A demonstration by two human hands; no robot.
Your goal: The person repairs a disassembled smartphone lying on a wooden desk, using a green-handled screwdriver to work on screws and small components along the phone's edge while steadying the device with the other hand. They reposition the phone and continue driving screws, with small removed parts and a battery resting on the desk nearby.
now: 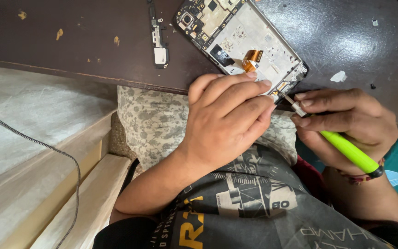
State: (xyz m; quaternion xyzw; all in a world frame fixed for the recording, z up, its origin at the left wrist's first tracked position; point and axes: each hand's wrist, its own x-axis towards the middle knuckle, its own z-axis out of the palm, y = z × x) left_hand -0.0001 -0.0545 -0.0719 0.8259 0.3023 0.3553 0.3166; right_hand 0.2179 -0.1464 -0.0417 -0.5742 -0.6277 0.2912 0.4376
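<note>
1. The opened phone lies tilted on the dark table, its back cover off. Its top corner runs out of the upper edge of the picture, and its lower end is hidden under the fingers of the left hand.
2. The screwdriver tip meets the phone at its lower right corner. The exact point it touches is too small to make out.
3. The left hand is curled, fingers pressed together, fingertips bearing down on the phone's lower end just at the table's front edge. What lies under the palm cannot be seen.
4. The right hand pinches one screwdriver with a bright green handle between thumb and fingers. The handle's dark butt end sticks out below the hand near the wrist.
5. Counted: one phone, one screwdriver, one small loose part lying by itself on the table left of the phone, one orange flex ribbon curling up from the phone's middle.
6. One braided cable crosses the pale surface at left and leaves the frame at both ends.
7. The phone's lower end sits right at the table's front edge. Bare tabletop lies left of the loose part and right of the phone.
</note>
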